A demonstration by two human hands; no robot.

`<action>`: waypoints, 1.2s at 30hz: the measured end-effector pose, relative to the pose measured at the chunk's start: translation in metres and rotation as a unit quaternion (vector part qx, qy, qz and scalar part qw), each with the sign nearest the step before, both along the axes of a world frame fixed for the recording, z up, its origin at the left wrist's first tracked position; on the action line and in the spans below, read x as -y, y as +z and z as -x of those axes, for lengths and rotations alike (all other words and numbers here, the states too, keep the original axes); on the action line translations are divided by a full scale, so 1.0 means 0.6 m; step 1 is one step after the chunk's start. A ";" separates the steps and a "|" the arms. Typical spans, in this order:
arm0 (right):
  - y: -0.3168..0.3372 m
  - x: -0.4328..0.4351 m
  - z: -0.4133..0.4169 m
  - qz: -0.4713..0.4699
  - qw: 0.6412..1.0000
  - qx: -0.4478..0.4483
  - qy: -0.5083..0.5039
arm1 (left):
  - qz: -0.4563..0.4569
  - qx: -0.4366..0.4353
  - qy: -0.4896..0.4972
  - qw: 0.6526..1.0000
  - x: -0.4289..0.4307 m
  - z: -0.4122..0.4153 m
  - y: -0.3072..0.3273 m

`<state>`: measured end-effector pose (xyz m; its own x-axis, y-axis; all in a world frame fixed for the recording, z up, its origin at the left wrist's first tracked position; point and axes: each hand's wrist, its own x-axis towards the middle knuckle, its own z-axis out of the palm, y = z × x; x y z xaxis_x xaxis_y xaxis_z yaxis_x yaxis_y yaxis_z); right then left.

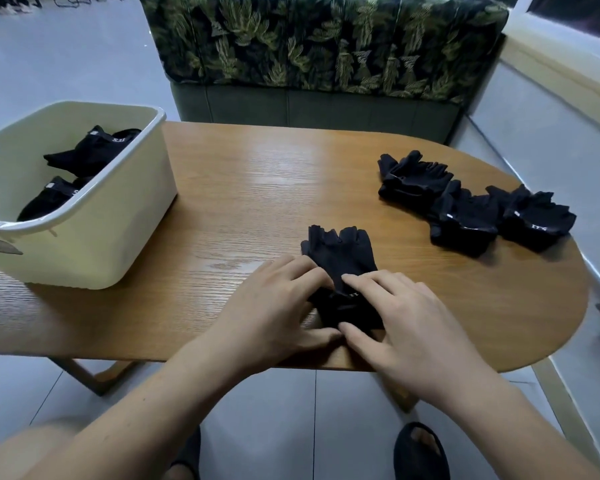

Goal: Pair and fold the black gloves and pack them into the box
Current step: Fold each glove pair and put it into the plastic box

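Bench [326, 46]: leaf-print back, dark green base, standing against the far edge of the table.

Table [243, 188]: wood-grain top, rounded right end.

Box [94, 237]: cream plastic, open top, on the table's left end, partly over the near edge.

Pile [465, 206]: loose black gloves overlapping in a row at the table's right end, well apart from the box.

Packed gloves [90, 150]: two folded black bundles inside the box, one behind the other, white-lettered cuffs up.

Glove [340, 251]: black, flat on the table near the front edge, between box and pile, finger ends pointing away from the person. Whether a second glove lies beneath it cannot be told.

Left hand [274, 306]: fingers bent onto the cuff end, thumb at its near edge, gripping it.

Right hand [413, 327]: fingers over the same cuff end, thumb at the near edge touching the left thumb, narrow grip on the glove.
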<state>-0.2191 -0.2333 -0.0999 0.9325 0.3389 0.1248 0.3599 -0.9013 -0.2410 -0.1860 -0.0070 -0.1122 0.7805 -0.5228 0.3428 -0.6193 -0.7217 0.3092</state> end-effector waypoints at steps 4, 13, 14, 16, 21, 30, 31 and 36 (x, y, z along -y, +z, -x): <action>0.009 0.025 -0.011 -0.054 0.997 -0.041 0.039 | -0.009 0.018 0.008 1.000 -0.002 -0.006 -0.004; -0.002 0.039 -0.028 -0.124 0.988 -0.021 0.091 | 0.014 -0.011 0.006 1.000 -0.016 -0.010 0.005; -0.004 0.038 -0.028 -0.132 0.987 -0.015 0.092 | 0.016 -0.031 0.017 0.999 -0.016 -0.009 0.006; -0.009 0.036 -0.029 -0.159 0.984 -0.015 0.079 | 0.044 -0.060 0.039 0.996 -0.017 -0.007 0.005; -0.014 0.033 -0.035 -0.252 0.967 -0.019 0.019 | 0.188 -0.174 0.047 0.965 -0.017 -0.001 0.009; -0.006 0.021 -0.038 -0.352 0.933 -0.070 -0.038 | 0.198 -0.198 0.071 0.958 -0.007 -0.014 -0.002; -0.004 0.020 -0.036 -0.344 0.935 -0.070 -0.041 | 0.208 -0.192 0.080 0.956 -0.005 -0.016 -0.004; -0.006 0.012 -0.036 -0.355 0.931 -0.058 -0.061 | 0.188 -0.188 0.115 0.957 0.004 -0.022 -0.010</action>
<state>-0.1973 -0.2405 -0.1038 0.9796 0.1001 0.1741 0.2006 -0.5319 -0.8227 -0.1726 -0.0097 -0.1183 0.9650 -0.2178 0.1459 -0.2521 -0.6186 0.7442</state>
